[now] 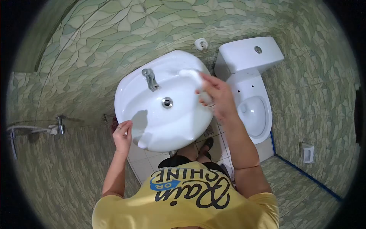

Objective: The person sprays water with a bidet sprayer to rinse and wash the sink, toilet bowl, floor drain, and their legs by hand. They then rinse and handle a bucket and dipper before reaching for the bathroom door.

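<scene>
Over the right rim of the white sink (179,122), my right hand (215,95) is closed round a white cloth (192,76); the cloth is blurred and its upper end lies near the sink's back right. At the sink's left edge my left hand (123,133) is closed with fingertips pressed together, and whether anything is between them is too small to tell. A chrome faucet (150,80) stands at the back of the sink, above the round drain (167,102). My left hand's shadow falls inside the basin.
Right of the sink stands a white toilet (263,114) with its tank (249,55). A white round fitting (201,44) is on the wall behind. A hand shower (53,129) hangs at the left, and a white holder (307,152) is on the right wall.
</scene>
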`<state>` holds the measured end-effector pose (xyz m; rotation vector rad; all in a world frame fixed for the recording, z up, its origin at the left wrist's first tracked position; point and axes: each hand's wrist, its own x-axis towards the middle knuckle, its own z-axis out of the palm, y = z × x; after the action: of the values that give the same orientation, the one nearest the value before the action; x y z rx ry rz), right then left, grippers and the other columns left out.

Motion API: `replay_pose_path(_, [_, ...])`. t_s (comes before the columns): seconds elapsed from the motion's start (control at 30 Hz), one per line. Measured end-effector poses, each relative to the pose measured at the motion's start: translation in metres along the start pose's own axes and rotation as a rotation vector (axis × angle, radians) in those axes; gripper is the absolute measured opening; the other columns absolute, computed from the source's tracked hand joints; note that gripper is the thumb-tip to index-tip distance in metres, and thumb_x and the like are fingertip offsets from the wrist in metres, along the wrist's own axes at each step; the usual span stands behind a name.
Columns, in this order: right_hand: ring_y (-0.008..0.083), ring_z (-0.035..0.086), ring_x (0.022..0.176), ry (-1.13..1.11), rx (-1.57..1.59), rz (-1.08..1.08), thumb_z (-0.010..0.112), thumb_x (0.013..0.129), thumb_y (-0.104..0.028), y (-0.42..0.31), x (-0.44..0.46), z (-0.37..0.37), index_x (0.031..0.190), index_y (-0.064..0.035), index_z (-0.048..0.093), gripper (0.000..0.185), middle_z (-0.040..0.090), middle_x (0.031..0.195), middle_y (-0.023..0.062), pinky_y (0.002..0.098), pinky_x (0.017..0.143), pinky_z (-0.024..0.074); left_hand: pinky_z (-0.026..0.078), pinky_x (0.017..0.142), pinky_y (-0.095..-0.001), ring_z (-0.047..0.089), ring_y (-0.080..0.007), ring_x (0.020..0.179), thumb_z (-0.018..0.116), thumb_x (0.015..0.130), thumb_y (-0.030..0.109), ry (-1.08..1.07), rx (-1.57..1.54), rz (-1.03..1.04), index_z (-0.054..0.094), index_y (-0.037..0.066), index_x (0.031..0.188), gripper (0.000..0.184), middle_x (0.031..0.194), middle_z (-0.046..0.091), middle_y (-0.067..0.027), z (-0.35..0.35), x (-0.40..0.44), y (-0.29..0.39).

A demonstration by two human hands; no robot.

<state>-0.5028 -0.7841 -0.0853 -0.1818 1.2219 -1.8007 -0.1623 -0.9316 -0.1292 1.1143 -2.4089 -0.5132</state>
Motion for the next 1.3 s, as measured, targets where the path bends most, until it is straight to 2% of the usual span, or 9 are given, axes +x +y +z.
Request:
replay_pose_path(0.07, [0.0083,0.052,0.052,-0.2,-0.168,0.043,0.057,0.083,-0.018,0.005,-0.001,0.024,0.116,-0.0077,0.056,0.034,0.06,0.075,0.0059,0.0201,0.045,0.0418,0.05,0.069,-0.0287,0.062,-0.0236,0.078,0.063,0.074,-0.002,0.06,0.034,-0.027,0.065,0.002,0.087,0.014,0.089,0.063,-0.0124,-0.015,-0.006,0.0])
replay_pose_path(0.27, [0.007,0.051,0.051,-0.233,-0.259,-0.011,0.057,0.084,-0.018,0.021,0.01,0.043,0.111,-0.0096,0.059,0.029,0.059,0.07,0.0025,0.0183,0.043,0.0396,0.05,0.071,-0.0293,0.061,-0.02,0.082,0.061,0.079,-0.001,0.277,0.065,-0.021,0.065,0.0,0.091,0.013,0.092,0.062,-0.0107,-0.03,-0.042,-0.022])
replay_pose_path(0.37, [0.0068,0.051,0.051,0.014,-0.152,-0.066,0.058,0.084,-0.02,0.016,0.017,0.031,0.112,-0.0099,0.059,0.03,0.06,0.07,0.0026,0.019,0.043,0.039,0.049,0.073,-0.0294,0.061,-0.0209,0.083,0.061,0.078,-0.002,0.263,0.153,-0.07,0.064,0.0,0.092,0.015,0.093,0.062,-0.0119,-0.04,-0.051,-0.014])
replay_pose_path(0.5, [0.0072,0.052,0.053,-0.124,-0.215,0.01,0.058,0.084,-0.019,0.024,0.007,0.021,0.113,-0.0095,0.058,0.031,0.06,0.074,0.004,0.0193,0.044,0.0409,0.049,0.073,-0.0296,0.061,-0.0229,0.082,0.061,0.076,-0.003,0.269,0.186,0.003,0.063,0.0,0.093,0.017,0.092,0.062,-0.0132,-0.039,-0.058,-0.015])
replay_pose_path(0.6, [0.0084,0.053,0.056,0.048,-0.175,0.003,0.053,0.087,-0.016,0.038,0.008,-0.017,0.116,-0.0031,0.054,0.032,0.06,0.075,0.0058,0.0214,0.046,0.042,0.049,0.069,-0.0294,0.061,-0.0227,0.078,0.061,0.076,-0.003,0.214,0.102,0.015,0.063,0.0,0.091,0.015,0.088,0.063,-0.0133,-0.032,-0.052,-0.011])
replay_pose_path(0.87, [0.008,0.053,0.069,-0.351,-0.572,0.231,0.056,0.086,-0.019,0.096,-0.076,-0.055,0.114,-0.0085,0.058,0.03,0.061,0.081,0.0047,0.0218,0.058,0.0456,0.048,0.058,-0.0268,0.059,-0.0181,0.063,0.062,0.077,0.0,0.095,-0.019,-0.144,0.064,0.0,0.085,0.008,0.077,0.061,-0.0111,0.003,-0.026,0.014])
replay_pose_path(0.93, [0.0091,0.054,0.07,-0.083,-0.666,-0.09,0.056,0.086,-0.018,0.105,-0.072,-0.078,0.115,-0.0073,0.057,0.031,0.062,0.085,0.0052,0.0218,0.059,0.0455,0.048,0.055,-0.0274,0.058,-0.0188,0.061,0.063,0.074,-0.001,0.102,-0.126,-0.14,0.065,0.003,0.086,0.012,0.072,0.058,-0.0096,0.017,-0.014,0.033])
replay_pose_path(1.1, [0.0077,0.054,0.072,0.052,-0.487,-0.033,0.054,0.087,-0.013,0.081,-0.078,-0.078,0.114,-0.0053,0.057,0.029,0.062,0.09,0.0048,0.0207,0.06,0.0438,0.049,0.053,-0.0339,0.059,-0.0225,0.065,0.06,0.07,0.004,0.053,0.038,0.447,0.063,0.014,0.097,0.029,0.077,0.057,-0.0045,0.104,0.066,0.076])
replay_pose_path(1.3, [0.0078,0.056,0.075,-0.022,-0.369,-0.025,0.051,0.087,-0.01,0.074,-0.091,-0.06,0.117,-0.002,0.053,0.031,0.061,0.095,0.0051,0.0184,0.059,0.0455,0.049,0.063,-0.0404,0.059,-0.0309,0.077,0.049,0.076,0.001,-0.097,0.248,0.288,0.052,0.01,0.113,0.038,0.091,0.058,-0.0142,0.176,0.166,0.076])
